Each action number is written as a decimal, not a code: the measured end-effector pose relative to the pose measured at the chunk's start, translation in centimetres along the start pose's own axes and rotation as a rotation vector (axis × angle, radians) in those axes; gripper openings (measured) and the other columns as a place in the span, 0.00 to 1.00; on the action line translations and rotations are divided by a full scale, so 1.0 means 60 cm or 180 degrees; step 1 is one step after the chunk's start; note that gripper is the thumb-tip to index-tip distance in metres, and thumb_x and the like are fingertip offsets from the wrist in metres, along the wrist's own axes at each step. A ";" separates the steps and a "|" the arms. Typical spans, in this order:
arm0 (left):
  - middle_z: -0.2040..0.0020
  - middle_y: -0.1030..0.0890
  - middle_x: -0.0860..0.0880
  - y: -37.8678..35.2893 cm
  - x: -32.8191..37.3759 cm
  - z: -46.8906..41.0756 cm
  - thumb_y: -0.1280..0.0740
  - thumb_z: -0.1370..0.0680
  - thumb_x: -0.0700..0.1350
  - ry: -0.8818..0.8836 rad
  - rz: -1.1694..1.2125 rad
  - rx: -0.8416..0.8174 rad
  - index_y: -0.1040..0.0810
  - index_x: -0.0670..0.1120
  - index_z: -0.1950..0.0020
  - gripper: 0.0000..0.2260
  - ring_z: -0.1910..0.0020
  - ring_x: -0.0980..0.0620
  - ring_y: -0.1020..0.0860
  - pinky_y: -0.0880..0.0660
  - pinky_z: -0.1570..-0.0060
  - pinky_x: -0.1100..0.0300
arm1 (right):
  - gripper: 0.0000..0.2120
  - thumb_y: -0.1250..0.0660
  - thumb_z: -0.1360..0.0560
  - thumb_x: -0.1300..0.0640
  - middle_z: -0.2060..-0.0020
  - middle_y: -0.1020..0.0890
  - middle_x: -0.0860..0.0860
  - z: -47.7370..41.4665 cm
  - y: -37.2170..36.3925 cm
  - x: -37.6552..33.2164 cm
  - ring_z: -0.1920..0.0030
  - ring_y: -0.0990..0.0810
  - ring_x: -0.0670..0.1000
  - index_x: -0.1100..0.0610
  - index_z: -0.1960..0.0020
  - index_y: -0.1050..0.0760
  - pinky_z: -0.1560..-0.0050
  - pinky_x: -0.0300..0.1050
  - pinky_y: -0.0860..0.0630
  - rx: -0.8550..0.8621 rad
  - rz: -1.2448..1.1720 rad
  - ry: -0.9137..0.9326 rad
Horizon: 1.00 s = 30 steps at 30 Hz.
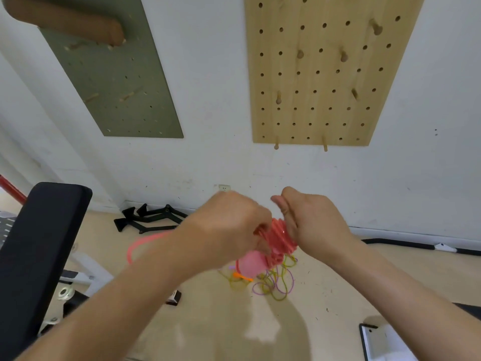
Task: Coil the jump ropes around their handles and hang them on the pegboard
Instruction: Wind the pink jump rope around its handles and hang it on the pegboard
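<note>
— Both forearms fill the bottom of the view, and the two hands meet over the floor. What do they have?

— Left hand [229, 227] is closed around one end of the pink jump rope [279, 239]; its fingers [260, 230] are curled tight, pinching the cord and, I think, the handle below them. Right hand [312, 222] is half open, palm against the other side of the coil, thumb up; whether it truly grips a strand I cannot tell.

— So the rope is between the hands?

— Yes, a thick bundle of turns, with a loose pink loop [145, 244] trailing left of the left hand's fingers.

— What could spoil it?

— That free tail, probably. If tension drops while the right hand shifts, the outer turns could slide off the end and the coil would spring apart. The tail might also snag on the black bench [39, 243] to the left.

— And the tangle of yellow and purple ropes [273, 285] on the floor [208, 321], below the fingers?

— Well apart, though a dropped coil would land in them. The wooden pegboard [325, 74] hangs above, its pegs bare.
</note>
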<state>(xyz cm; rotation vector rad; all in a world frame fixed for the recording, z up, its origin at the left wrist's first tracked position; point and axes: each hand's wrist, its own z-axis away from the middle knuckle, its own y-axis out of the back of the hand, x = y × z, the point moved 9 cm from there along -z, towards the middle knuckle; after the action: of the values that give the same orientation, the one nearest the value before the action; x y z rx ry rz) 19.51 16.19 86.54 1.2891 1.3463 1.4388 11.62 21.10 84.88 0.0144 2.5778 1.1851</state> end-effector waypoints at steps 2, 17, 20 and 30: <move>0.62 0.17 0.52 0.007 -0.028 -0.007 0.22 0.36 0.48 0.0407 0.1051 -0.0095 0.16 0.52 0.57 0.09 0.59 0.55 0.20 0.24 0.54 0.57 | 0.16 0.48 0.21 0.49 0.80 0.33 0.51 0.003 0.009 -0.018 0.80 0.32 0.58 0.55 0.65 0.37 0.75 0.40 0.43 -0.0040 -0.0139 0.0225; 0.78 0.26 0.54 -0.118 -0.103 0.013 0.35 0.36 0.36 0.1392 0.4192 0.0738 0.17 0.53 0.73 0.14 0.79 0.59 0.30 0.34 0.77 0.68 | 0.24 0.44 0.18 0.54 0.84 0.31 0.44 0.000 0.006 0.101 0.82 0.33 0.43 0.56 0.73 0.33 0.78 0.31 0.39 0.0718 -0.2479 -0.1648; 0.76 0.32 0.49 -0.139 -0.098 0.025 0.39 0.24 0.31 0.1545 0.3894 0.1058 0.24 0.47 0.71 0.18 0.79 0.58 0.38 0.40 0.75 0.64 | 0.24 0.45 0.17 0.54 0.85 0.32 0.46 0.024 -0.027 0.134 0.82 0.34 0.45 0.57 0.72 0.34 0.76 0.36 0.38 0.0880 -0.2545 -0.2170; 0.76 0.37 0.56 -0.153 -0.056 0.041 0.33 0.26 0.59 0.1751 0.3442 0.1050 0.26 0.51 0.68 0.16 0.75 0.58 0.39 0.34 0.70 0.59 | 0.21 0.47 0.17 0.56 0.75 0.30 0.49 0.069 -0.037 0.137 0.72 0.30 0.45 0.56 0.69 0.35 0.67 0.36 0.36 0.1431 -0.1652 -0.2476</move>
<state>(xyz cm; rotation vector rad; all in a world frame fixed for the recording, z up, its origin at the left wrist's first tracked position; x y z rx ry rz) 21.64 14.84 76.79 2.1164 1.2813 2.5072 5.17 23.82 78.50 -0.0761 1.9120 0.2966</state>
